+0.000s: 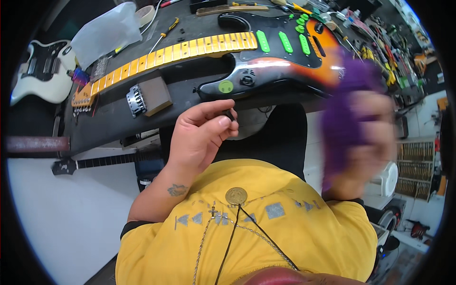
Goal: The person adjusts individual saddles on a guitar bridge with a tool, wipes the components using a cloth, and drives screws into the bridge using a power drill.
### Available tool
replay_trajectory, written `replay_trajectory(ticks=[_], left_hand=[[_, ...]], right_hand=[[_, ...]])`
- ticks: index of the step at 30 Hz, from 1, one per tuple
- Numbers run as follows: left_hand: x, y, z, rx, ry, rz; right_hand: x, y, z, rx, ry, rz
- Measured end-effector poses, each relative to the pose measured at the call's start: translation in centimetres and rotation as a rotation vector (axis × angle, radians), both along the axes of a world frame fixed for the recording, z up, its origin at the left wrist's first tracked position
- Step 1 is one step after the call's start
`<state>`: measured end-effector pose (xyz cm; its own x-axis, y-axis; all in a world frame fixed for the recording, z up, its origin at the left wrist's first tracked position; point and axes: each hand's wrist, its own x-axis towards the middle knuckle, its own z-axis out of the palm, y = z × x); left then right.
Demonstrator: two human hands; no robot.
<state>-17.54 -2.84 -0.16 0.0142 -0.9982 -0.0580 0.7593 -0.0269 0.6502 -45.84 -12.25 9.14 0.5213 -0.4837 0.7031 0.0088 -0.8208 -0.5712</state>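
My left hand [204, 135] is in front of the bench, its thumb and fingers pinched on a small dark piece [229, 114], too small to name. On the right my right hand [368, 137] is raised and blurred by motion, gripping a purple cloth [346, 99]. Beyond both lies a sunburst electric guitar [278, 69] with a black pickguard, green pickup covers and a long maple neck [166, 52]. A silver metal guitar part [136, 100] rests against a brown block [156, 93] below the neck.
The dark bench [99, 128] holds a white guitar [45, 80], a translucent bag [104, 33], screwdrivers and a dense spread of tools [380, 57] at the right. Below are a black guitar neck [114, 160], a black chair [280, 142] and racks of small parts [414, 168].
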Motion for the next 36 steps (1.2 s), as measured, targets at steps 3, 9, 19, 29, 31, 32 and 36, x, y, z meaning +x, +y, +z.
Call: replay_trajectory(ticks=[3,9,19,29,31,32,36], left_hand=[[-2.5,-0.2,1.0,-0.015,-0.147,0.044],[0.3,0.2,-0.9,0.018,-0.274,-0.172],[0.7,0.6,-1.4,-0.004,-0.226,-0.008],[1.9,0.7,-0.5,-0.044,-0.343,-0.127],[1.6,0.7,-0.3,0.026,-0.331,-0.056],[1.5,0.8,-0.5,0.025,-0.327,-0.057],[1.2,1.2,-0.5,-0.159,-0.684,0.089]], right_hand=[[6.9,2.4,-5.1,0.055,0.113,0.02],[7.1,1.4,-8.7,0.361,-0.016,0.13],[9.9,3.1,-9.8,0.758,-0.282,0.222],[9.4,1.3,-9.8,1.064,-0.495,0.232],[9.9,1.8,-9.8,0.736,-0.248,0.132],[10.4,2.0,-9.6,0.516,-0.078,0.098],[10.0,2.3,-10.1,0.901,-0.11,0.134]])
